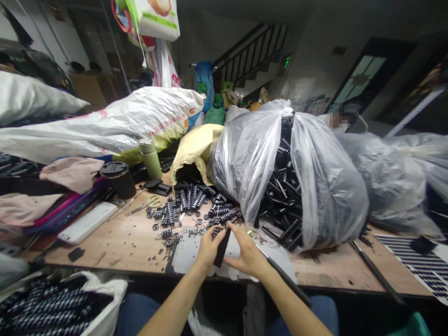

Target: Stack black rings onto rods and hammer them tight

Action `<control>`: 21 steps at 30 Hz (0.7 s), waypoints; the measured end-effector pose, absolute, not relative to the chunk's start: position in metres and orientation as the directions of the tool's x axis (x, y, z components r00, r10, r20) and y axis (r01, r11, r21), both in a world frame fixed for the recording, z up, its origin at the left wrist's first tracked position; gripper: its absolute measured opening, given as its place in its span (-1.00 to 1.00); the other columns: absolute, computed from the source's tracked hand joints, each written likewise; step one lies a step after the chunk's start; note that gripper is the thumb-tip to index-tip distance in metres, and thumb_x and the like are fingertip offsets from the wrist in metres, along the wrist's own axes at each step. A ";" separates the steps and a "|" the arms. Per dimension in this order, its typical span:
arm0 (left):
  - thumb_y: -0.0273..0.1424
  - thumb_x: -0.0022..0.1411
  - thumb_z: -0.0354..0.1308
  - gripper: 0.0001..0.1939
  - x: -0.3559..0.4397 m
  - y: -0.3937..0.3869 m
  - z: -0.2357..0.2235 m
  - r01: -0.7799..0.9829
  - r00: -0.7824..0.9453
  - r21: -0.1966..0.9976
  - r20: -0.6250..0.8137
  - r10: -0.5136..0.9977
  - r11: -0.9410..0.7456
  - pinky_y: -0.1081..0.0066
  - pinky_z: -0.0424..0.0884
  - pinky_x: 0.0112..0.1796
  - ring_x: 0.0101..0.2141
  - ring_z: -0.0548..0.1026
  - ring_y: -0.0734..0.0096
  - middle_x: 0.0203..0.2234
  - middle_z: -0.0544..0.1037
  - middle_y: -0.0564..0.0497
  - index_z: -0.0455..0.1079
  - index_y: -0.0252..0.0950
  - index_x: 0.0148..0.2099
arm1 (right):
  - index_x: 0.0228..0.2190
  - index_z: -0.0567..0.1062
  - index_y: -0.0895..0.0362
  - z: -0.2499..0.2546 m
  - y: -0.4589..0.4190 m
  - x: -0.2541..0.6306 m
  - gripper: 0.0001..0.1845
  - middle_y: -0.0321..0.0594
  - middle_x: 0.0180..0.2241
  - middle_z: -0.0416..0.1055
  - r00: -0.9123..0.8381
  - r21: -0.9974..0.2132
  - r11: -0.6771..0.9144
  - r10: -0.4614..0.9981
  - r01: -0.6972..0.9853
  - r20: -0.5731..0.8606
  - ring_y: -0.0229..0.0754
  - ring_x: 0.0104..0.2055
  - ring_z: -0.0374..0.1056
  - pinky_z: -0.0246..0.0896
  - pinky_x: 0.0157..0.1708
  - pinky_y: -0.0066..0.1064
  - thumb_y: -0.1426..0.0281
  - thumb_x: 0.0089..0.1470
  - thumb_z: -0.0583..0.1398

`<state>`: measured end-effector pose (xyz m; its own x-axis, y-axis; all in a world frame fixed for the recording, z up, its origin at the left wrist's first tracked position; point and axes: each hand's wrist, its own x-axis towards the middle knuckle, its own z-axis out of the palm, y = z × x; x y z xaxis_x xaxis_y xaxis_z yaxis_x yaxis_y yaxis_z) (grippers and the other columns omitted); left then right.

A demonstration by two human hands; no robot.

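Note:
Over the front of the bench, my left hand [208, 247] and my right hand [248, 254] meet around a flat black strip-like piece [221, 249], which stands tilted between them. The fingers of my left hand are bent at the strip's upper left side. My right hand curves round its other side, fingertips at the top and thumb near its lower part. Just beyond my fingertips lie several black-and-white striped cylindrical pieces [189, 198] with thin metal rods, and small black discs. Below my hands is a pale grey sheet [185, 254]. What my left fingertips pinch is too small to tell.
A clear plastic bag [245, 158] of black parts stands behind right, beside a yellow sack [196, 142]. Scissors [145, 204], a black cup [119, 179], a green bottle [150, 158] and a white phone-like case [87, 222] lie left. A black-handled rod [283, 275] crosses the front edge.

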<state>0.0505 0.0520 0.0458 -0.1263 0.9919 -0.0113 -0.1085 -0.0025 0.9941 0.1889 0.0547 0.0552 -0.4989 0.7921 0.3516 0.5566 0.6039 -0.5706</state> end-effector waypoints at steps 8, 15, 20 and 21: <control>-0.37 0.01 0.14 -0.71 0.049 0.067 0.022 0.059 -0.242 0.991 0.129 0.962 -0.118 0.36 0.33 -0.21 -0.35 0.44 0.38 -0.39 0.48 0.00 0.34 -0.34 -0.18 | 0.17 -0.15 0.16 0.034 0.055 0.180 0.08 0.01 0.19 -0.09 -0.542 -0.487 0.573 0.811 0.659 0.222 0.02 0.22 -0.18 -0.14 0.13 -0.04 0.31 -0.30 0.29; -0.41 0.04 0.09 -0.72 0.050 0.058 0.010 0.116 -0.251 0.975 0.211 0.945 -0.187 0.27 0.22 -0.03 -0.12 0.38 0.32 -0.20 0.44 -0.05 0.30 -0.29 -0.13 | 0.16 -0.11 0.20 0.028 0.044 0.162 0.11 0.06 0.12 0.02 -0.443 -0.489 0.477 0.876 0.730 0.194 0.08 0.17 -0.09 -0.15 0.11 -0.03 0.35 -0.40 0.30; -0.28 0.07 0.08 -0.62 0.049 0.051 0.010 0.001 -0.224 0.989 0.147 0.963 -0.150 0.39 0.36 -0.24 -0.24 0.43 0.37 -0.19 0.43 -0.06 0.27 -0.28 -0.04 | 0.15 -0.15 0.25 0.023 0.045 0.163 0.09 0.11 0.13 -0.01 -0.369 -0.572 0.433 0.900 0.697 0.232 0.08 0.18 -0.11 -0.12 0.12 -0.03 0.41 -0.38 0.27; -0.22 0.10 0.04 -0.59 0.047 0.049 0.011 -0.084 -0.210 0.992 0.078 0.975 -0.098 0.46 0.37 -0.40 -0.39 0.44 0.44 -0.27 0.45 -0.04 0.26 -0.28 -0.02 | 0.15 -0.16 0.26 0.026 0.046 0.166 0.11 0.12 0.14 -0.03 -0.358 -0.598 0.427 0.903 0.678 0.238 0.07 0.19 -0.12 -0.12 0.12 -0.04 0.39 -0.38 0.29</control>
